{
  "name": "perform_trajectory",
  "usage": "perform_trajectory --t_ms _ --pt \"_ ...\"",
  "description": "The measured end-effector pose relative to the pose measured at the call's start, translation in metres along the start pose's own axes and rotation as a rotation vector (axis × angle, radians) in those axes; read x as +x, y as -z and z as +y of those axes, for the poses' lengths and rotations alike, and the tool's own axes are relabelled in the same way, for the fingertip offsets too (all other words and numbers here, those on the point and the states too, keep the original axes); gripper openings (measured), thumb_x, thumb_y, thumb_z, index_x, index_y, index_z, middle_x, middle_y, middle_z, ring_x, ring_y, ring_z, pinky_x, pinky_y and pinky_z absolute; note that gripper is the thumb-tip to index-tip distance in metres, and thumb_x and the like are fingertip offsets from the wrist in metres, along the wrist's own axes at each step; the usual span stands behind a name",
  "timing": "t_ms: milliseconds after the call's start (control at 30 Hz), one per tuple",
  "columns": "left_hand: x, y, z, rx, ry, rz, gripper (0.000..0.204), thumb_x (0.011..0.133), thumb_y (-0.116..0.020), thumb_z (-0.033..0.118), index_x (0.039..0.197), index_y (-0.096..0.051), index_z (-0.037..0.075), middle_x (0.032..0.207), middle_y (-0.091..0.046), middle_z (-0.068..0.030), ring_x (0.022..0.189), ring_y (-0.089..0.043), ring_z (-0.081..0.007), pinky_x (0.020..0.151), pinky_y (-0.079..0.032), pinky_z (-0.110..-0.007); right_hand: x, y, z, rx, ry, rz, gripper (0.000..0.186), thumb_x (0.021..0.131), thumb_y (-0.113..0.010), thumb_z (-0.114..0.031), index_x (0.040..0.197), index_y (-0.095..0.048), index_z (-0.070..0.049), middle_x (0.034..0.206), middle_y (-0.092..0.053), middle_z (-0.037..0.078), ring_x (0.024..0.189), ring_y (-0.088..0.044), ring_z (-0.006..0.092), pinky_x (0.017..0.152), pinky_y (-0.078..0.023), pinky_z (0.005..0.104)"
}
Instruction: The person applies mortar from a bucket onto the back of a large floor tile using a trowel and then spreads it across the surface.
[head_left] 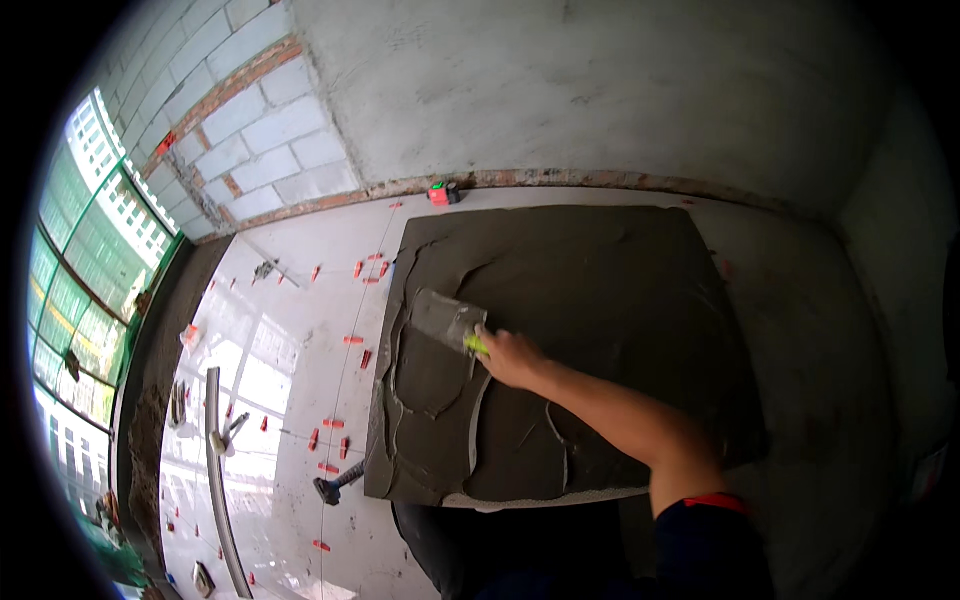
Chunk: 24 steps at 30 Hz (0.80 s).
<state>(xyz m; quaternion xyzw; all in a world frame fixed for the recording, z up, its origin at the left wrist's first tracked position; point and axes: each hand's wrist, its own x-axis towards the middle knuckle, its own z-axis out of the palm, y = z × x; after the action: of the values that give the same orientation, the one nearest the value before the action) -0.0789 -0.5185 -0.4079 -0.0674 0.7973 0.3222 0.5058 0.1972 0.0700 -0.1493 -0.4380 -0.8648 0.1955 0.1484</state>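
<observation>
My right hand (pixel 512 358) is closed around the yellow-green handle of a flat, wide-bladed trowel (pixel 440 316). The blade lies against a layer of wet dark grey mortar (pixel 610 300), toward its left side. Curved ridges and smears mark the mortar around the blade. It coats a large rectangular slab (pixel 550 500), whose pale edge shows along the near side. From the lower right my bare forearm reaches over the coated surface. My left hand is outside the picture.
Glossy white floor tiles (pixel 290 365) lie left, with red wedges (pixel 366 358) scattered along their joints. A black-headed mallet (pixel 328 490) rests by the slab's near left corner. Farther left is a long metal bar (pixel 214 450). A small red-and-black device (pixel 440 193) stands near the back wall (pixel 580 90).
</observation>
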Motion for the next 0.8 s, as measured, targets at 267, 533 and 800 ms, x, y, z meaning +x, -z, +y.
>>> perform_trajectory --t_ms 267,533,800 --pt "0.022 0.022 -0.005 0.076 -0.124 0.064 0.031 0.086 -0.056 0.037 0.093 -0.056 0.006 0.077 -0.059 -0.0034 0.067 -0.052 -0.0126 0.056 -0.042 -0.027 0.090 0.036 0.137 0.055 -0.430 0.394 0.038 0.081 -0.058 -0.027 0.107 -0.056 0.000 0.094 -0.061 0.025 0.089 -0.058 0.0402 0.078 -0.048 0.0468" --pt "0.005 -0.021 0.042 0.146 -0.124 0.050 0.028 0.086 -0.055 0.038 0.084 -0.060 0.010 0.073 -0.057 -0.0022 0.063 -0.049 -0.0124 0.055 -0.040 -0.027 0.026 0.109 0.260 -0.014 -0.680 0.485 0.041 0.085 -0.054 -0.027 0.116 -0.050 -0.001 0.105 -0.058 0.023 0.098 -0.056 0.0385 0.084 -0.046 0.0450" --pt "-0.006 -0.075 0.093 0.181 -0.146 -0.005 0.028 0.086 -0.056 0.036 0.088 -0.059 0.008 0.077 -0.057 -0.0040 0.067 -0.052 -0.0145 0.057 -0.041 -0.028 -0.020 0.180 0.337 -0.065 -0.883 0.456 0.038 0.087 -0.052 -0.028 0.115 -0.049 -0.001 0.108 -0.057 0.022 0.099 -0.056 0.0375 0.083 -0.047 0.0448"
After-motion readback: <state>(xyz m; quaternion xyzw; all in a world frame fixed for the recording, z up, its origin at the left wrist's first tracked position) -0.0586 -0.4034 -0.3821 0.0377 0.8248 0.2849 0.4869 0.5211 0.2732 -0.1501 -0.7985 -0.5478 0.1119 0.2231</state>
